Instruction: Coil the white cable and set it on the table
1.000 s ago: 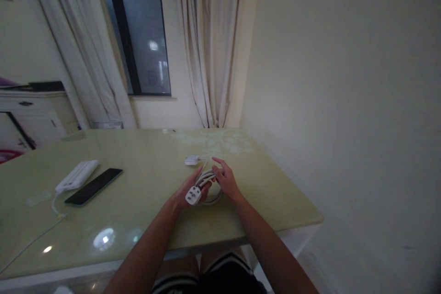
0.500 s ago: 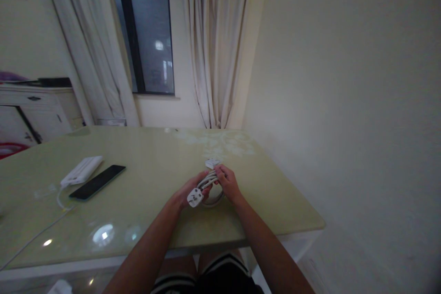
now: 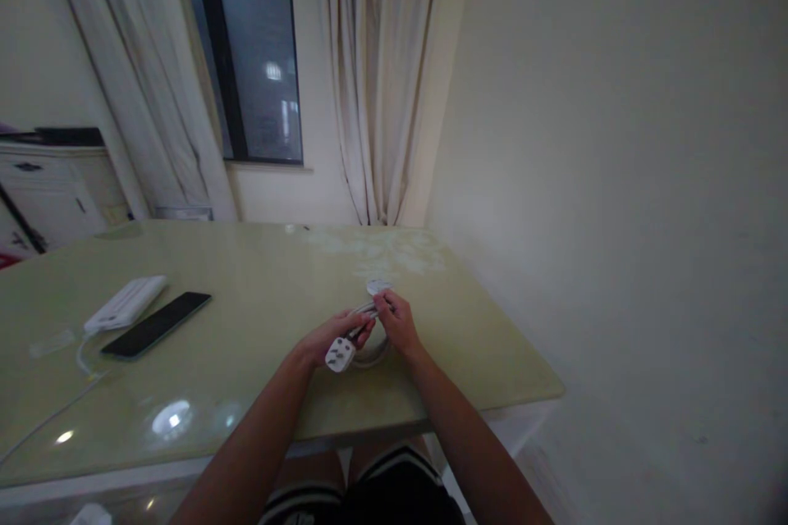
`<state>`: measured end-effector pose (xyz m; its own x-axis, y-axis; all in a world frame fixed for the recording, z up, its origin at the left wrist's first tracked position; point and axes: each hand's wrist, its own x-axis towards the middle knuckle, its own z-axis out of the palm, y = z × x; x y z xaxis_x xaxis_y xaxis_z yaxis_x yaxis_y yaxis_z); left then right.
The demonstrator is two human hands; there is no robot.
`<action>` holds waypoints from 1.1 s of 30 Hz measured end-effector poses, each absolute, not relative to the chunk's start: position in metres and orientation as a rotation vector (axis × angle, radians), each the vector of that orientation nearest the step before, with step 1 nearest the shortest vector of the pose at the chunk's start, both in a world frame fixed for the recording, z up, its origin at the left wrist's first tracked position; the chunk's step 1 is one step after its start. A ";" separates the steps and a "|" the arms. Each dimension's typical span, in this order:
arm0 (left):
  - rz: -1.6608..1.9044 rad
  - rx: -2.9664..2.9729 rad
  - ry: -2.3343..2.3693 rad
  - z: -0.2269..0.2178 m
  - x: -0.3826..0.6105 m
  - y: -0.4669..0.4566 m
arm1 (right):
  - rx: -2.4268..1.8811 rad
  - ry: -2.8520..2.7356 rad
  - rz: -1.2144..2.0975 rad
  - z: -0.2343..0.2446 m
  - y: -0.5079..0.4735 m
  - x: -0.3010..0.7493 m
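Observation:
A coiled white cable [image 3: 373,354] is between my two hands, just above the table near its front edge. My left hand [image 3: 336,334] is closed on the left part of the coil. Below its fingers sticks out a white end piece [image 3: 340,354] with dark slots on its face, like a socket or plug. My right hand [image 3: 396,318] pinches the cable at the top right of the loop. Just beyond the right fingertips is another white end piece [image 3: 377,286], partly hidden, its kind unclear.
On the left of the pale green table [image 3: 258,279] lie a black phone [image 3: 158,326] and a white power bank [image 3: 126,303] with a thin white cord [image 3: 52,414]. A wall [image 3: 584,180] borders the right side; curtains [image 3: 385,82] and a window stand behind.
The view has shifted slightly, so everything sits a little further left. The slotted end piece has turned a bit in my left hand, and the strands are drawn closer under my fingers.

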<state>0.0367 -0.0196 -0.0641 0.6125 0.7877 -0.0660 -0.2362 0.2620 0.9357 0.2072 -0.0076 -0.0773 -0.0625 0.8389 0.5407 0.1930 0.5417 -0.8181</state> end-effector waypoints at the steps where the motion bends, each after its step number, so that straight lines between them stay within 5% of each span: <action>1: 0.745 1.121 0.595 -0.064 0.036 -0.020 | -0.910 -1.569 0.676 -0.079 -0.007 0.208; 9: 0.898 1.012 0.409 -0.072 0.029 -0.009 | -0.878 -1.562 0.790 -0.080 -0.002 0.209; 18: 0.842 0.979 0.218 -0.073 0.021 -0.012 | -1.087 -1.632 0.351 -0.091 0.004 0.212; 33: 1.017 0.730 0.117 -0.067 0.013 -0.007 | -0.915 -1.414 0.737 -0.080 -0.006 0.206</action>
<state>0.0135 -0.0075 -0.0666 0.5418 0.8067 0.2362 -0.7319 0.3146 0.6044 0.2059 -0.0064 -0.0803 0.0491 0.8707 0.4894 0.0978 0.4834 -0.8699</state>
